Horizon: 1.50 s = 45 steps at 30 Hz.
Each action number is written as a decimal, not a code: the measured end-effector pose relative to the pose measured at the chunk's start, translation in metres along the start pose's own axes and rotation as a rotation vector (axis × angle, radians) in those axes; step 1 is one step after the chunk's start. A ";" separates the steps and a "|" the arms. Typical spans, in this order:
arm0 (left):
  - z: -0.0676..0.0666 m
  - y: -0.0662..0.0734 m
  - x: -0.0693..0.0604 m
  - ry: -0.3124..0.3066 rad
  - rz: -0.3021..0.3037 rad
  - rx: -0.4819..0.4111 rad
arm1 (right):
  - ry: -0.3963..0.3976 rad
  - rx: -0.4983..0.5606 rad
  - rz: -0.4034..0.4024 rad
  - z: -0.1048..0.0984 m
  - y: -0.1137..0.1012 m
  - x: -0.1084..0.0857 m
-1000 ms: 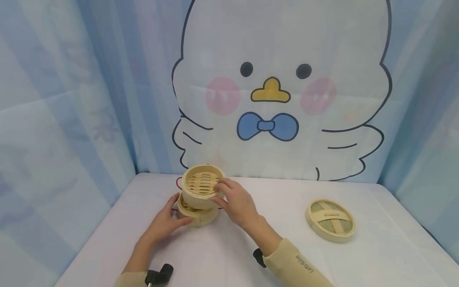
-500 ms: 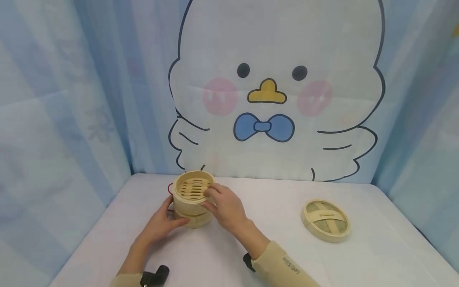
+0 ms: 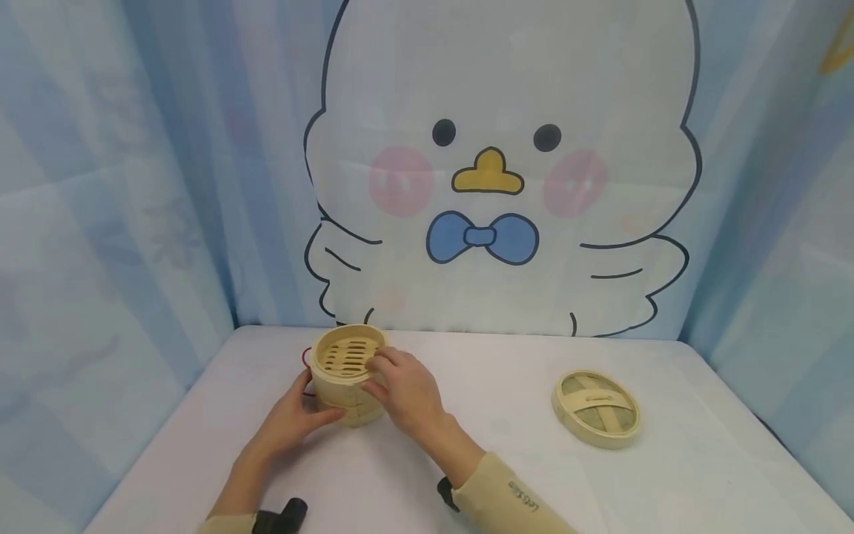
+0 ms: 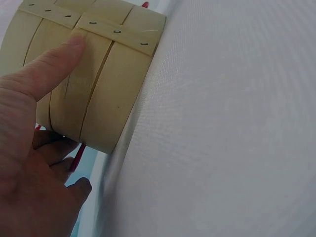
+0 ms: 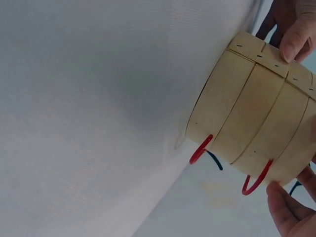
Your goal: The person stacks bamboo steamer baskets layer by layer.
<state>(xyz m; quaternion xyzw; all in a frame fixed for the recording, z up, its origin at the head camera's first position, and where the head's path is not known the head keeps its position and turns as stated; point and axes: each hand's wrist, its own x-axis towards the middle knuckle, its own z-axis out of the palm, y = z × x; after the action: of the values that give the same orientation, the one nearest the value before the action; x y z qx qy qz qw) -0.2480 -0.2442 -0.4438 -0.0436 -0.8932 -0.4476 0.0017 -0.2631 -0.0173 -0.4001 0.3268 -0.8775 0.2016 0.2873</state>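
Filling the back, a backdrop (image 3: 500, 289) printed with a big white bird in a blue bow tie, and below it a white surface (image 3: 487, 393) reaching out towards it. Over on the left of that surface, here's the bamboo steamer (image 3: 331, 393), standing upright, its slatted floor showing through the open top; by its seams and loops it looks like two tiers, one seated squarely on the other. And way across on the right, well apart from it, the lid (image 3: 596, 409), flat on the surface, handle side up.

That gap is the one to watch! The lid lies out to the right of both hands, about as far from the person as the steamer, so any path to it runs almost straight sideways. It's round, so no long axis, but its handle strip runs roughly left to right. The right hand (image 3: 407, 389) is clearly the nearer; the left hand (image 3: 287, 419) is on the steamer's far side from it.

Both hands are busy, mind you. Right fingers pinch the upper rim on its right side; left fingers wrap the wall low down, thumb in front, the others round the back. Smallest of all, red loops (image 5: 260, 181) poke from the steamer's wall, one above the other, and the right fingertips are just beside the upper one.
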 end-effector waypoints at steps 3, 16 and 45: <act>0.000 0.000 0.000 -0.004 -0.003 0.001 | 0.000 -0.005 0.004 -0.001 -0.002 0.000; -0.001 0.000 0.000 -0.004 0.009 0.001 | -0.020 -0.014 0.007 -0.002 -0.001 0.000; -0.001 0.002 0.002 -0.022 -0.044 -0.016 | 0.087 0.013 0.112 -0.063 0.027 -0.032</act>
<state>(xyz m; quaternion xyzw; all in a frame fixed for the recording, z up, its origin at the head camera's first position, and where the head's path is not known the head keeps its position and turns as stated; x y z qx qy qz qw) -0.2497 -0.2434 -0.4416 -0.0290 -0.8902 -0.4543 -0.0184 -0.2387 0.0504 -0.3774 0.2702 -0.8797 0.2371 0.3113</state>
